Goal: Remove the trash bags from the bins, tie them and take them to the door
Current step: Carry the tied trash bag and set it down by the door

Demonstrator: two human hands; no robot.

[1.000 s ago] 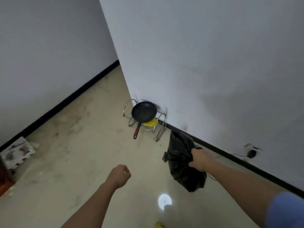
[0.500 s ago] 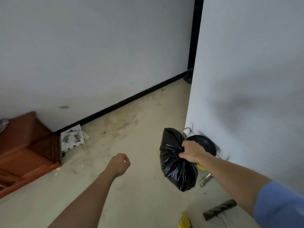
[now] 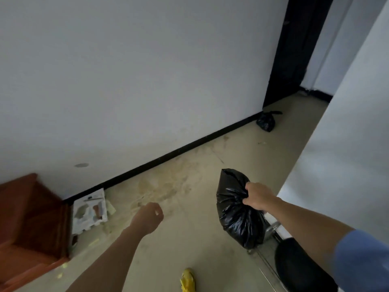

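Grips the bunched neck of the black trash bag (image 3: 237,218) in the right hand (image 3: 257,196), fingers curled tight, probably to keep the mouth closed and the load clear of the floor (image 3: 200,165) beside the white wall corner (image 3: 336,144). Holds nothing in the left hand (image 3: 148,216), curled into a fist. Locates a second tied bag (image 3: 266,122) by the dark doorway (image 3: 294,49), presumably the drop point. Shows no legible writing
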